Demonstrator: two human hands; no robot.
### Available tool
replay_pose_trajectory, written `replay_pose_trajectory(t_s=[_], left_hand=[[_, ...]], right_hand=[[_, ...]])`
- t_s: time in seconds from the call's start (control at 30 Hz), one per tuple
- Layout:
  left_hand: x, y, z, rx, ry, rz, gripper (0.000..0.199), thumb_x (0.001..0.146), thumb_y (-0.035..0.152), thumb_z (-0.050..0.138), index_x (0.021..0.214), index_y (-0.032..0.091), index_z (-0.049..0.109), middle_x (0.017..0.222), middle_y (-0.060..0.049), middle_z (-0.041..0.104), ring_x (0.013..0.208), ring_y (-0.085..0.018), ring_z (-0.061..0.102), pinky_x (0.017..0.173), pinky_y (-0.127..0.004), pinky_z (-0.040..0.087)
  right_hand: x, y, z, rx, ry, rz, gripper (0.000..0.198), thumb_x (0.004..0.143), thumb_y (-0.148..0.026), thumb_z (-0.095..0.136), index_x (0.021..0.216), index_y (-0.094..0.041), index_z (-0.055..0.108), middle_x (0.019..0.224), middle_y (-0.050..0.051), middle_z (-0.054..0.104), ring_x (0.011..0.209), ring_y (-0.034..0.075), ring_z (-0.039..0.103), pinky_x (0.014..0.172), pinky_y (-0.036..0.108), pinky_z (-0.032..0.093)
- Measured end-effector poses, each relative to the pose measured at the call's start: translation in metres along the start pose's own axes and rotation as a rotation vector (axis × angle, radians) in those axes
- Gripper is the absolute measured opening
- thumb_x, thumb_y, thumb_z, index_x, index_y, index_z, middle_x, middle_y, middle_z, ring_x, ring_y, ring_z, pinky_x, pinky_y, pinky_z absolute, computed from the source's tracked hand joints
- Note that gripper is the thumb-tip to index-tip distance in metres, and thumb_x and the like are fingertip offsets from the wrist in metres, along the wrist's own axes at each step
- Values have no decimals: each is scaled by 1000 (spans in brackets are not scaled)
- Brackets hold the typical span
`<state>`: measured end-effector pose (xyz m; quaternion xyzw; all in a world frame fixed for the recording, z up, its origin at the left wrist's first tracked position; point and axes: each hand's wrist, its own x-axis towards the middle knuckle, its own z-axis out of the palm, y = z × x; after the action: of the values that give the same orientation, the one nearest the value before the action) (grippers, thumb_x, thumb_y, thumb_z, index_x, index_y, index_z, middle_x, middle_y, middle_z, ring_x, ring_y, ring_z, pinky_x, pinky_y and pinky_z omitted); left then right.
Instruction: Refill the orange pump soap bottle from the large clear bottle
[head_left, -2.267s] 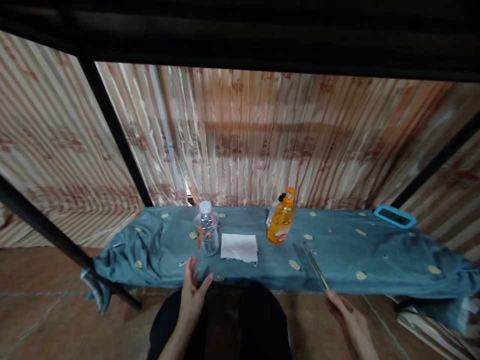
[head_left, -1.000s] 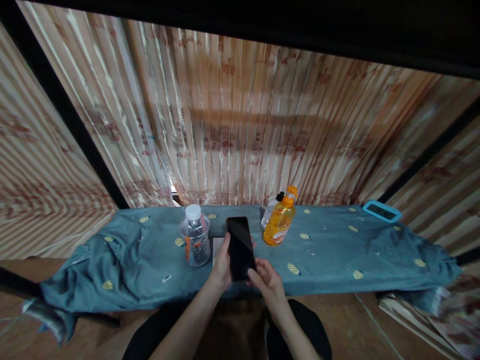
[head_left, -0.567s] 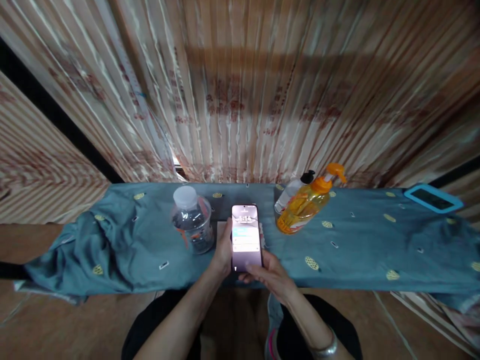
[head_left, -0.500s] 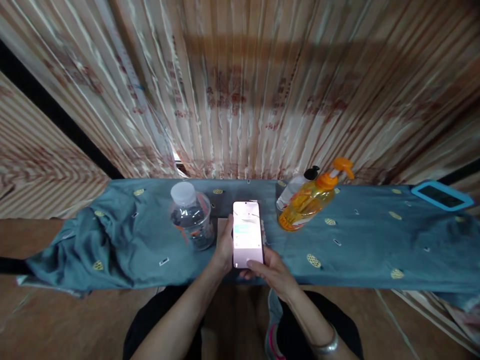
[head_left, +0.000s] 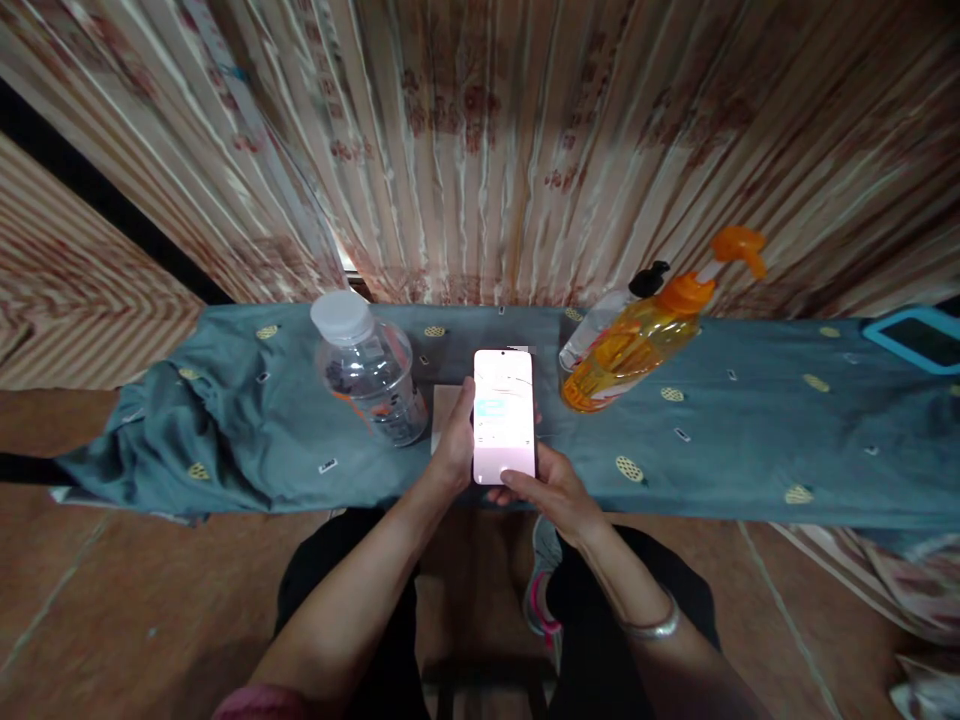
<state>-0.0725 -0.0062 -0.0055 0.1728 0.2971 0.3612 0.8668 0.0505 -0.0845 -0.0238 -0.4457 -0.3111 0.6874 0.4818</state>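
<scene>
A smartphone (head_left: 504,420) with a bright, lit screen is held upright between both hands above the cloth-covered table. My left hand (head_left: 455,440) grips its left edge, with the thumb along the side and the other fingers hidden behind. My right hand (head_left: 551,490) holds the lower right corner; its thumb rests on the bottom of the screen and its fingers curl underneath. Behind the phone lies a flat pale piece (head_left: 444,405), mostly covered by my left hand and the phone.
To the left stands a clear plastic bottle (head_left: 375,375) with a white cap. On the right are an orange pump bottle (head_left: 634,345) and a clear black-topped bottle (head_left: 596,325). A blue-framed device (head_left: 919,338) lies far right on the teal cloth (head_left: 742,430). Curtains (head_left: 480,200) hang behind.
The view has tilted downward, so the table and bottles sit higher in the picture. Both hands keep the phone, and the right thumb stays at the bottom of its screen.
</scene>
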Motion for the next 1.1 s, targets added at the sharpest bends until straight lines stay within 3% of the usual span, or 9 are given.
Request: replay_pose_trajectory(t_s=[0.33,0.63,0.87,1.1], left_hand=[[-4,5,9,22,58,21,74,105,60,23,120,5,71,81,-15,82,65,-24,79,56,-28,61],[-4,5,8,14,58,24,74,103,63,29,125,5,69,89,-16,82,84,-29,80,73,-33,65],[-5,5,9,29,57,11,78,103,65,25,125,4,69,88,-18,82,71,-26,79,60,-30,61],[-4,4,4,44,67,-2,80,101,68,30,133,3,65,93,-19,82,72,-28,79,63,-32,61]], right_hand=[[0,-2,5,-2,9,7,58,58,-47,91,98,-16,62,78,4,76,60,16,71,56,24,57],[2,1,5,-27,10,-15,57,61,-49,89,99,-18,60,77,2,74,55,13,67,56,26,57],[0,2,5,-62,8,-24,55,63,-50,88,98,-19,60,76,1,74,56,13,67,57,27,58],[2,-3,-1,-119,-8,-26,55,63,-52,87,100,-17,64,87,6,76,62,15,69,56,28,59]])
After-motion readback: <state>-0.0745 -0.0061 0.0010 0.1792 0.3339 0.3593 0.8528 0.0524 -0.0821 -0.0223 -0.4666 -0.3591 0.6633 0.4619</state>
